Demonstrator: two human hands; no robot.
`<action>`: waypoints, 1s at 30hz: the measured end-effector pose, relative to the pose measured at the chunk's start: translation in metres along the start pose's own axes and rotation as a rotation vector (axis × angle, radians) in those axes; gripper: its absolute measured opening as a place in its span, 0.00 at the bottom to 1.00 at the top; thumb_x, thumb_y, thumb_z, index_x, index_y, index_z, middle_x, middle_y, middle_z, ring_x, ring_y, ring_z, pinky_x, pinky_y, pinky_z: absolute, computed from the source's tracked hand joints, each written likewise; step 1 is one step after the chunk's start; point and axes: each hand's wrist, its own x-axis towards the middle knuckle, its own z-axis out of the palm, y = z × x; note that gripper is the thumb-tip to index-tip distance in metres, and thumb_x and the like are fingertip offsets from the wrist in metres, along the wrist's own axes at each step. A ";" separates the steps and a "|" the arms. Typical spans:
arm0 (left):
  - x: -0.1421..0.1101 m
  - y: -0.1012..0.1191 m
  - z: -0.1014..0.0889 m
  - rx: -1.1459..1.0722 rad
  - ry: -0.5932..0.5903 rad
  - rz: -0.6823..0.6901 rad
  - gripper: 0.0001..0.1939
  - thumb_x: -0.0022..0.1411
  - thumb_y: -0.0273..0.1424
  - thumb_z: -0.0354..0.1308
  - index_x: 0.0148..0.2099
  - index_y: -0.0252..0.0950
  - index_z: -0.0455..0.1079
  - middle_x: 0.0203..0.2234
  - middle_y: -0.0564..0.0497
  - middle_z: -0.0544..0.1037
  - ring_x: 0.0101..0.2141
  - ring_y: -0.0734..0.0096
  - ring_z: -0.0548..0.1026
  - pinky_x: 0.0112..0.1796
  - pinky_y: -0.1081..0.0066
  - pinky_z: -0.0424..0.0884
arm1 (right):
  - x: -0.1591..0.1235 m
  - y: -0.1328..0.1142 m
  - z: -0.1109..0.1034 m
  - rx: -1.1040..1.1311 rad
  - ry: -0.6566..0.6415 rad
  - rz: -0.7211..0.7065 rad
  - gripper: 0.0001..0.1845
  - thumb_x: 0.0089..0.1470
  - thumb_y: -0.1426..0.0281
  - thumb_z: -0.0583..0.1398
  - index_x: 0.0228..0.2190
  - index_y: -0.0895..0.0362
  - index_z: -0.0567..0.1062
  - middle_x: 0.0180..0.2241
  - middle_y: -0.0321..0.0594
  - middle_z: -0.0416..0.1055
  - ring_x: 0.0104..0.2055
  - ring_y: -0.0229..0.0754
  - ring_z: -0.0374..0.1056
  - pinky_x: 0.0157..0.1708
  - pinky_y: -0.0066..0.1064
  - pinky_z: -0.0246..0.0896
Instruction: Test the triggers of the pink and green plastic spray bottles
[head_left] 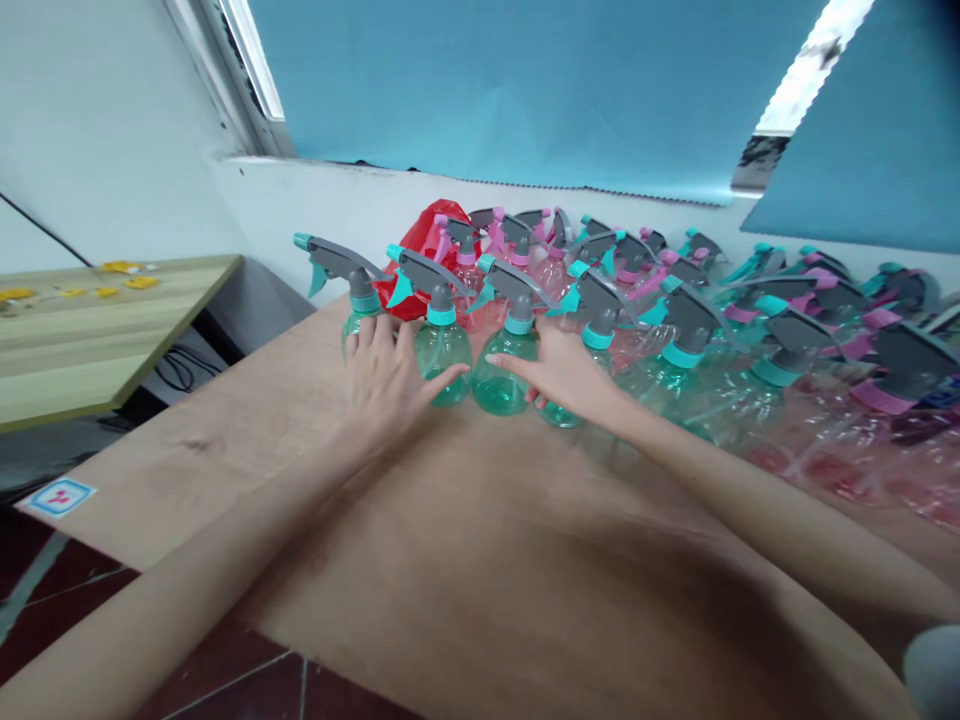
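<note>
A front row of clear green spray bottles with grey and turquoise trigger heads stands upright on the wooden table. My left hand (pixel 386 370) lies with its fingers against the leftmost spray bottle (pixel 364 303). Its thumb stretches apart across the front of the second spray bottle (pixel 444 350). Round the right side of the third spray bottle (pixel 501 393) goes my right hand (pixel 562 370), thumb across the front; its other fingers are partly hidden. Just behind that hand is a fourth spray bottle (pixel 564 414), partly covered by it.
More spray bottles, green (pixel 679 370) and pink (pixel 885 400), crowd the table's right and back. A red plastic bag (pixel 427 240) lies behind the front row. On the left, a separate table (pixel 112 340) carries small yellow pieces. The wooden table's edge (pixel 262 640) runs along the near side.
</note>
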 end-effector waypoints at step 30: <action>-0.083 0.151 -0.043 -1.098 -0.576 0.162 0.42 0.53 0.39 0.67 0.64 0.50 0.49 0.59 0.48 0.63 0.56 0.46 0.64 0.51 0.47 0.67 | -0.146 0.060 -0.086 -0.205 -0.107 -0.232 0.23 0.45 0.48 0.62 0.26 0.54 0.68 0.22 0.33 0.65 0.23 0.37 0.60 0.19 0.29 0.53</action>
